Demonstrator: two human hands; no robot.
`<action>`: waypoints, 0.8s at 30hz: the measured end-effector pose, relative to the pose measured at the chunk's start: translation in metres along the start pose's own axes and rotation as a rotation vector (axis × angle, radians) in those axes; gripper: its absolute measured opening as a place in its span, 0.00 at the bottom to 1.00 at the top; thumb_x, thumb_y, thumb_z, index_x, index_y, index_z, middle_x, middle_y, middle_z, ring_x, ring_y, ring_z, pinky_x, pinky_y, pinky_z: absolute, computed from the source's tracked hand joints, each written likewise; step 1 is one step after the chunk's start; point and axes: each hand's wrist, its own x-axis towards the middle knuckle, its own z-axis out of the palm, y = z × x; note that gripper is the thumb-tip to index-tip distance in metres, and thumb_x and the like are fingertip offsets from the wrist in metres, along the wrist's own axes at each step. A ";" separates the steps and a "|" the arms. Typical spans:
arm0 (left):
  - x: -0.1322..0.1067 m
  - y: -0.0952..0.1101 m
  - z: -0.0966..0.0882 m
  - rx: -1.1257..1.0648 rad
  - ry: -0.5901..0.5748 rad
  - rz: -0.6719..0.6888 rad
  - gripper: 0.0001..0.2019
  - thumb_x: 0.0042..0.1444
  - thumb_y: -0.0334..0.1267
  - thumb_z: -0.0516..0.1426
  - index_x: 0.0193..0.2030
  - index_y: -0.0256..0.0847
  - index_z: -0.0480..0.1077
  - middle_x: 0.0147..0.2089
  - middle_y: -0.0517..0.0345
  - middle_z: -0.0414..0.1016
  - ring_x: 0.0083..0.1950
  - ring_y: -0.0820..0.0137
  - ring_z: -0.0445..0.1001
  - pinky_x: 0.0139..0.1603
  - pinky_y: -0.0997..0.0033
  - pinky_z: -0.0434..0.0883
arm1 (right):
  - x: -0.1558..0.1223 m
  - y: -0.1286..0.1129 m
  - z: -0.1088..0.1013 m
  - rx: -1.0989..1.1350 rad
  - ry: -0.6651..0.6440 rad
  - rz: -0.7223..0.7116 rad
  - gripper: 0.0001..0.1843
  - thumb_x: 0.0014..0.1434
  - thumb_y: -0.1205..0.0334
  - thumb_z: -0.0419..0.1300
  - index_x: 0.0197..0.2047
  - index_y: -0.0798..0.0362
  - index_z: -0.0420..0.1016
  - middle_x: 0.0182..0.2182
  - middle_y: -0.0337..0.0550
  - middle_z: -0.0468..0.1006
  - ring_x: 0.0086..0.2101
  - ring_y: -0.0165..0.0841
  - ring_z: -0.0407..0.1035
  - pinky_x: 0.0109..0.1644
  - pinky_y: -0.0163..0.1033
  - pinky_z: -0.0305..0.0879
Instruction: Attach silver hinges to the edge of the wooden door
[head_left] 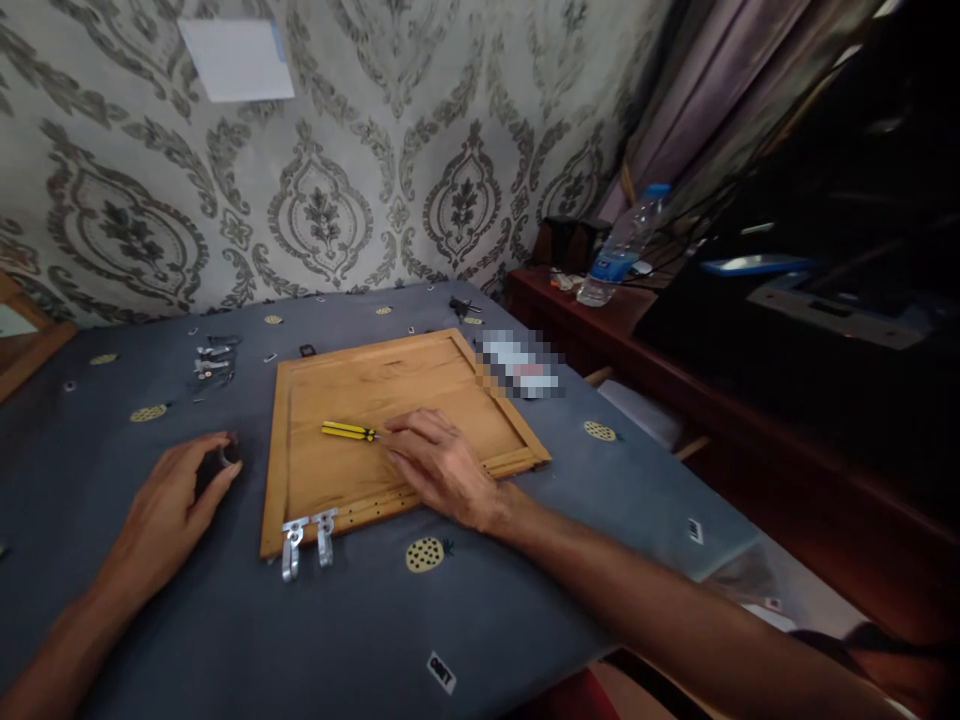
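A wooden panel with a raised frame (360, 395) lies flat on the cloth-covered table. My right hand (442, 465) is over the panel, its fingers closed around the metal shaft end of a yellow-and-black screwdriver (349, 431), whose handle points left. Two metal hooks (291, 548) are fixed side by side at the panel's near left edge, beside a row of small holes. To the left of the panel, my left hand (184, 490) is curled above the cloth. Between its thumb and fingers is a small, dark, partly shiny piece, too unclear to name.
Loose metal hooks and small hardware (214, 360) lie at the back left. A dark small item (463, 305) sits at the back, and a blurred-out object (521, 362) right of the panel. A water bottle (622, 245) stands on the brown side desk (555, 300). Patterned wall behind.
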 end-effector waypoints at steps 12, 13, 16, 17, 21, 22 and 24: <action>-0.002 0.030 -0.011 -0.240 0.053 -0.006 0.19 0.63 0.50 0.56 0.53 0.39 0.72 0.55 0.48 0.79 0.54 0.57 0.77 0.53 0.59 0.73 | -0.002 0.009 0.000 0.010 -0.051 0.112 0.10 0.68 0.66 0.55 0.48 0.52 0.76 0.49 0.52 0.78 0.50 0.42 0.74 0.52 0.51 0.72; -0.002 0.029 -0.010 -0.269 0.065 0.008 0.18 0.63 0.50 0.57 0.52 0.40 0.73 0.54 0.48 0.79 0.55 0.58 0.77 0.55 0.59 0.73 | -0.002 0.010 0.000 -0.004 -0.051 0.108 0.09 0.68 0.65 0.56 0.48 0.52 0.76 0.49 0.52 0.78 0.50 0.42 0.74 0.51 0.51 0.72; -0.001 0.028 -0.007 -0.383 0.088 0.041 0.16 0.61 0.48 0.60 0.49 0.39 0.74 0.52 0.50 0.80 0.53 0.61 0.77 0.56 0.61 0.72 | -0.002 0.014 0.002 -0.017 -0.065 0.103 0.09 0.68 0.63 0.56 0.47 0.50 0.76 0.49 0.51 0.79 0.50 0.43 0.75 0.51 0.52 0.73; -0.001 0.028 -0.007 -0.413 0.088 0.035 0.16 0.60 0.47 0.60 0.49 0.39 0.74 0.51 0.50 0.80 0.53 0.62 0.78 0.56 0.62 0.72 | -0.002 0.014 0.003 -0.020 -0.072 0.102 0.09 0.68 0.63 0.56 0.48 0.50 0.77 0.49 0.51 0.79 0.50 0.43 0.75 0.52 0.52 0.73; -0.002 0.030 -0.008 -0.496 0.074 0.021 0.15 0.59 0.45 0.63 0.49 0.39 0.74 0.51 0.50 0.80 0.53 0.64 0.77 0.57 0.63 0.71 | -0.003 0.015 0.003 -0.038 -0.091 0.095 0.10 0.68 0.62 0.56 0.48 0.51 0.77 0.48 0.53 0.79 0.49 0.45 0.75 0.51 0.53 0.74; -0.003 0.032 -0.008 -0.512 0.069 0.034 0.15 0.59 0.44 0.63 0.49 0.39 0.74 0.51 0.50 0.80 0.53 0.64 0.77 0.57 0.63 0.71 | -0.003 0.015 0.003 -0.042 -0.092 0.096 0.10 0.68 0.62 0.56 0.48 0.51 0.77 0.48 0.53 0.79 0.49 0.45 0.76 0.51 0.54 0.74; -0.004 0.034 -0.008 -0.541 0.057 0.074 0.14 0.59 0.44 0.63 0.49 0.39 0.74 0.52 0.50 0.79 0.55 0.64 0.76 0.58 0.63 0.70 | -0.003 0.016 0.004 -0.054 -0.096 0.104 0.10 0.67 0.61 0.56 0.48 0.50 0.77 0.48 0.53 0.79 0.49 0.46 0.76 0.51 0.55 0.74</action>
